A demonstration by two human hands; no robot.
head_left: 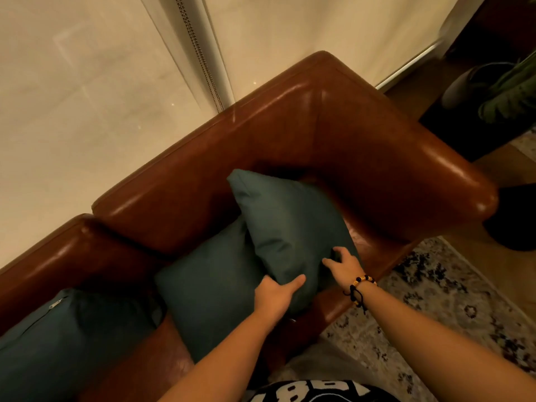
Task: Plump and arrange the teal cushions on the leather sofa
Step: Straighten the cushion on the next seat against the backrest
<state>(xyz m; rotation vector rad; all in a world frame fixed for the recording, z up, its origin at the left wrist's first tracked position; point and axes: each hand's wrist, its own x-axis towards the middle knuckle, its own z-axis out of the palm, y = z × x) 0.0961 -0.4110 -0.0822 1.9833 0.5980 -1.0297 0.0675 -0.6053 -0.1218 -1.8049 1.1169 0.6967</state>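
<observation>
On the leather sofa (348, 140): your left hand (275, 295) and right hand (344, 266) both grip the upright teal cushion (290, 224) (lower edge).

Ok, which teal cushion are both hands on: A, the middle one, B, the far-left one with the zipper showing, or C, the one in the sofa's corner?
C: the left hand and right hand both grip the lower edge of the corner cushion, which stands propped in the corner of the sofa.
</observation>
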